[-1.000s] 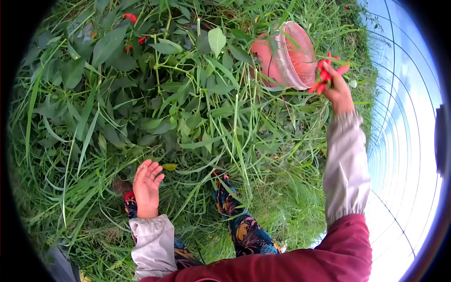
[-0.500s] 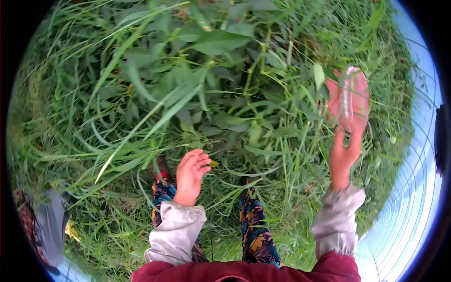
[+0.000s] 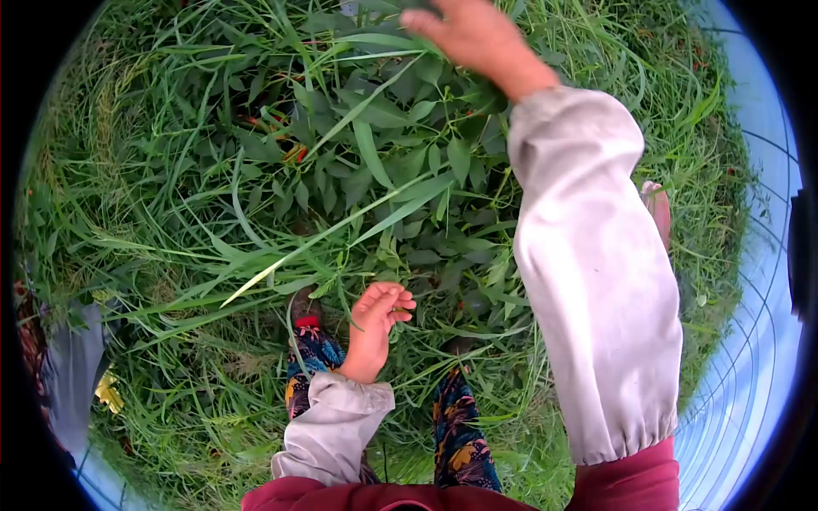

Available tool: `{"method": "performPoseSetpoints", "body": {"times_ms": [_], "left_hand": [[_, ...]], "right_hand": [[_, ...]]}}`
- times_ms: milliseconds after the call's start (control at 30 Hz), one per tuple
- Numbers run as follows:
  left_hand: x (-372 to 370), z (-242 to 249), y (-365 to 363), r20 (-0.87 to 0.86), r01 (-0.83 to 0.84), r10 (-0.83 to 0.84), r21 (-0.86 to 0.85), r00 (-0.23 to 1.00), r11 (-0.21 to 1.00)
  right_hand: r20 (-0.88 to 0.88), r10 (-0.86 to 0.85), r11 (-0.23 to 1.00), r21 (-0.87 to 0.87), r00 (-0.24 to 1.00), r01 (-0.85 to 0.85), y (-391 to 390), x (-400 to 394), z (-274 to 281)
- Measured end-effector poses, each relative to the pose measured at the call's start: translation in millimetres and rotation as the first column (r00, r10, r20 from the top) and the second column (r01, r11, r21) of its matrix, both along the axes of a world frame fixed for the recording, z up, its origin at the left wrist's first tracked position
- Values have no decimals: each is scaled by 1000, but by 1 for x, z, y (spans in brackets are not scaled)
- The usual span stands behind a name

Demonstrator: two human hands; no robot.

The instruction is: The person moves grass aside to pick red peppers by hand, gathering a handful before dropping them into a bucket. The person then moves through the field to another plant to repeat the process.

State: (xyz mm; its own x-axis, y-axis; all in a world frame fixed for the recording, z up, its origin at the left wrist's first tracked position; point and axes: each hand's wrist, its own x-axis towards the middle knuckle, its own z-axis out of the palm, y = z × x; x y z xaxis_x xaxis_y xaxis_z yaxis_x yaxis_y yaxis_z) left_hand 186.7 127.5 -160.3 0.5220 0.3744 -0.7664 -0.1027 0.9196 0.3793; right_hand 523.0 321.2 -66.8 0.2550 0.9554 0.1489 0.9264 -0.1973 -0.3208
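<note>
My left hand (image 3: 379, 319) hovers over the grass at lower centre, its fingers loosely bent and slightly apart, with nothing visible in them. At the top edge my right hand (image 3: 477, 36) reaches over the leafy plants (image 3: 375, 111), its thumb spread away; the other fingertips are blurred or cut off by the frame. Small red peppers (image 3: 296, 154) show among the leaves to the left of that hand. A pink object (image 3: 657, 213) lies in the grass at right, partly hidden behind my right sleeve.
Long grass (image 3: 170, 230) surrounds the plants. My legs (image 3: 460, 426) stand in it, in patterned trousers. Grey cloth (image 3: 75, 375) and a yellow thing (image 3: 108, 392) are at the lower left. Bluish sheeting with thin curved lines (image 3: 758, 281) runs along the right side.
My right hand has left the pink object and moved up and left over the plants. My left hand has shifted slightly right. More red peppers are visible.
</note>
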Motion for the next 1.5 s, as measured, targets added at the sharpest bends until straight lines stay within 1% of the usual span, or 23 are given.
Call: {"method": "performPoseSetpoints", "body": {"times_ms": [33, 100, 167, 233, 367, 433, 533, 633, 700, 767, 867, 933, 967, 1033, 1067, 1100, 1167, 1233, 1267, 1300, 1333, 1367, 1500], "left_hand": [[0, 0, 1, 7, -3, 3, -2, 1000, 1000], [0, 0, 6, 52, -114, 112, 36, 992, 993], [-3, 1, 10, 41, -148, 146, 43, 988, 988], [-7, 4, 13, 44, -181, 182, -6, 982, 983], [-11, 3, 12, 37, -138, 137, 21, 990, 990], [-13, 3, 13, 29, -138, 139, -40, 990, 990], [-8, 2, 13, 20, -116, 117, -44, 993, 992], [-8, -1, 11, 12, -88, 89, -53, 996, 995], [-7, -1, 13, 29, -74, 76, -47, 997, 996], [-5, 3, 15, 10, -68, 68, -42, 998, 997], [-1, 6, 17, -52, -64, 61, -51, 997, 997], [-2, 6, 17, -42, -70, 67, -54, 997, 996], [-2, 5, 18, -32, -77, 75, -57, 997, 995], [-2, 6, 18, -43, -73, 71, -56, 997, 996], [-1, 6, 19, -52, -67, 64, -52, 997, 996], [-1, 6, 19, -52, -68, 66, -51, 996, 996], [-2, 6, 20, -88, -41, 38, -36, 995, 999], [0, 6, 21, -105, -33, 29, -36, 994, 999], [1, 6, 22, -124, -8, 7, -7, 992, 1000], [0, 6, 22, -143, 20, -17, 22, 990, 1000], [0, 5, 21, -142, 19, -16, 21, 990, 1000], [-1, 3, 21, -128, 73, -65, 57, 990, 996], [3, 6, 24, -132, 245, -226, 161, 965, 956]], "right_hand": [[45, 142, 982, -134, 989, -135, 3, -1, -20], [-112, 187, 874, -435, 976, -218, -27, -26, -20], [-143, 404, 772, -476, 903, -421, -70, -30, -29], [-91, 457, 724, -539, 885, -429, -125, -29, -21], [10, 156, 864, -486, 988, -131, -220, 25, -23], [28, -83, 851, -519, 996, 85, -253, 65, -42], [115, 31, 790, -612, 993, 46, -276, 104, -76], [213, 172, 873, -485, 962, -48, -241, 61, -60], [154, 144, 974, -195, 978, -113, -220, 17, -45], [114, 267, 951, -192, 957, -243, -210, -4, -44], [112, 360, 891, -334, 926, -306, -207, -13, -57], [219, 517, 855, -184, 827, -485, -197, -28, -54], [217, 520, 853, -184, 826, -489, -186, -31, -49], [-304, 357, 905, -120, 883, -407, -166, -32, -37], [-489, 138, 955, -166, 861, -247, -159, -36, -25], [-797, -142, 967, -239, 587, -90, -149, -37, -9], [-834, -254, 965, -255, 490, 67, -123, -28, 11], [-746, -416, 905, -396, 519, 157, -96, -14, 12], [-248, -379, 851, -473, 892, 230, -85, -8, 8], [-247, -377, 851, -473, 893, 228, -79, -7, 3], [107, -188, 792, -572, 976, 215, -73, -9, -2], [419, 69, 716, -653, 905, 248, -68, -8, -8], [581, 297, 455, -784, 758, 423, -87, 48, -102]]}}
